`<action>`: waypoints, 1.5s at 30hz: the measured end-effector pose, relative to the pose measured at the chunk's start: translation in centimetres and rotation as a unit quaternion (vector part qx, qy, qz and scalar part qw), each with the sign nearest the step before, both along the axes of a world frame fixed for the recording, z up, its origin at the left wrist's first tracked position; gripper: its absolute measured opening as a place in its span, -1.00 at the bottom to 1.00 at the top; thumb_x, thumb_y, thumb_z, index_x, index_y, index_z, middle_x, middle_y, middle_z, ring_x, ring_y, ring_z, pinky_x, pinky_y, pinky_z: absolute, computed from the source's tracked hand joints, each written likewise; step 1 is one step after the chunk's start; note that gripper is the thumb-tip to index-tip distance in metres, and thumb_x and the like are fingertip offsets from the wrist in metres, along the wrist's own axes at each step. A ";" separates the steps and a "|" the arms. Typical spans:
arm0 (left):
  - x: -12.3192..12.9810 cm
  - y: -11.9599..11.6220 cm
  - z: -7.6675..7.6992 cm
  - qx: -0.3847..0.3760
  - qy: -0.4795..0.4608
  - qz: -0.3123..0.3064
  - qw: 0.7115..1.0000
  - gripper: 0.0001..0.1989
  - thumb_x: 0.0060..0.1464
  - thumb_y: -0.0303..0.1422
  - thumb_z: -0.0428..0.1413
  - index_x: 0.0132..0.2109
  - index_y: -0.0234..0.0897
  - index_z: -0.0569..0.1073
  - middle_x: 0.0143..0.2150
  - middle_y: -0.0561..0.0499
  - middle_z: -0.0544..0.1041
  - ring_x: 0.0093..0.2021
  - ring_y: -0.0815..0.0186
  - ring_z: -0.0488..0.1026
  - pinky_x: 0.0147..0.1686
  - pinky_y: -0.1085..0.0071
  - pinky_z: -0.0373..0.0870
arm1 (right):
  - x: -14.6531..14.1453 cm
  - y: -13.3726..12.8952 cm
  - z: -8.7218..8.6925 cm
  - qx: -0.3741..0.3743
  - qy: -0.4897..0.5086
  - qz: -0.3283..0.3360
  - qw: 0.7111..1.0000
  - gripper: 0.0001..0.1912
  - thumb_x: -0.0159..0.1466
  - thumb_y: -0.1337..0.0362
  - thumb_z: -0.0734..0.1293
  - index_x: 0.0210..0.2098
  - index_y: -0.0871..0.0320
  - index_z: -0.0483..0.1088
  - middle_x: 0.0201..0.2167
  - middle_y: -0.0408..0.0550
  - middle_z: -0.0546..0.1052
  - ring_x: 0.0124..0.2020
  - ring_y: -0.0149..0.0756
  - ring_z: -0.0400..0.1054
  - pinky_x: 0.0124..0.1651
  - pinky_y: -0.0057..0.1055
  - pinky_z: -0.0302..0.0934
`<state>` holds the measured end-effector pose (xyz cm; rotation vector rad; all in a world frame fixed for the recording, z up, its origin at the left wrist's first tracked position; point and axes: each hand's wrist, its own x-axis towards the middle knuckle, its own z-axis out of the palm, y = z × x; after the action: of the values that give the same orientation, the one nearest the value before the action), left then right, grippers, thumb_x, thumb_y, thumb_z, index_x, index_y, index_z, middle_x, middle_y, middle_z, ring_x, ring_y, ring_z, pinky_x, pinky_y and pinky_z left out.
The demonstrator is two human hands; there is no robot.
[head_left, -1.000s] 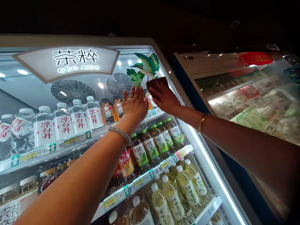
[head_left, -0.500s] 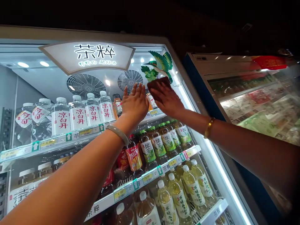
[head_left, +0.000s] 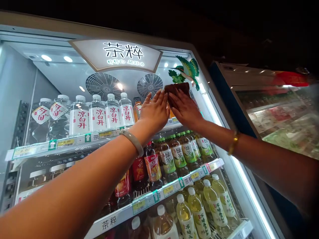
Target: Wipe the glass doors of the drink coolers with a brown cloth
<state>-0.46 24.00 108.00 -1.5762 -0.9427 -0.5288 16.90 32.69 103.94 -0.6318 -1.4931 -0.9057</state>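
Evidently pressed the dark cloth [head_left: 177, 86] crosswise under the flat, open right hand [head_left: 186, 110], just beside the open left hand [head_left: 155, 113].

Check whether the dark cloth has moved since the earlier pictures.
Yes, leftward against the bird decal: the dark cloth, under the right hand, was below the bird's right side and now sits below its left.

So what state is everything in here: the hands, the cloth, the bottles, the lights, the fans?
Left hand: open, fingers extended
Right hand: open, flat over the cloth
Brown cloth: partly covered by the right hand
White-capped water bottles: upright, capped
Green-capped tea bottles: upright, capped
Sign: lit
Light strip: on
Round fan grilles: uncovered; spinning behind, can't tell
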 end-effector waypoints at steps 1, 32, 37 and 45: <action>-0.5 -0.3 0.0 -0.003 0.014 0.000 1.000 -0.34 0.42 -0.24 -0.29 0.55 -0.44 0.01 0.61 -0.16 -0.02 0.61 0.18 -0.12 0.56 0.07 -0.32 | 0.8 0.3 -1.2 0.016 -0.026 0.002 1.000 -0.34 0.50 -0.02 0.04 0.51 0.04 0.07 0.57 -0.10 0.01 0.59 -0.17 -0.18 0.62 -0.01 -0.19; -9.4 -3.8 -1.0 -0.005 -0.046 -0.038 0.998 -0.28 0.36 -0.30 -0.25 0.51 -0.72 -0.05 0.61 -0.33 -0.10 0.62 0.05 -0.25 0.57 0.19 -0.36 | -8.6 -4.2 -2.0 0.040 -0.070 -0.006 0.997 -0.34 0.49 0.09 0.06 0.55 -0.14 -0.08 0.58 -0.27 -0.07 0.60 -0.17 -0.20 0.63 0.03 -0.18; -9.7 -3.6 -1.6 0.000 -0.072 -0.049 0.996 -0.26 0.32 -0.31 -0.20 0.54 -0.58 -0.08 0.62 -0.23 -0.10 0.62 0.11 -0.29 0.56 0.17 -0.42 | -6.5 -2.7 2.3 0.026 0.010 -0.001 1.000 -0.31 0.44 0.15 0.11 0.54 -0.07 -0.01 0.57 -0.19 0.00 0.59 -0.03 -0.15 0.59 0.19 -0.17; -13.0 -5.9 -2.7 0.011 -0.061 -0.011 0.998 -0.28 0.34 -0.27 -0.19 0.51 -0.63 0.03 0.61 -0.28 -0.08 0.62 0.05 -0.30 0.57 0.13 -0.35 | -12.3 -5.9 -1.2 0.059 -0.083 -0.003 0.995 -0.33 0.47 0.06 0.13 0.53 -0.17 -0.03 0.57 -0.24 -0.04 0.58 -0.10 -0.12 0.60 0.12 -0.12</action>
<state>-13.51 18.10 105.32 -1.5494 -1.0076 -0.6557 4.63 26.83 102.78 -0.4838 -1.5724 -1.0629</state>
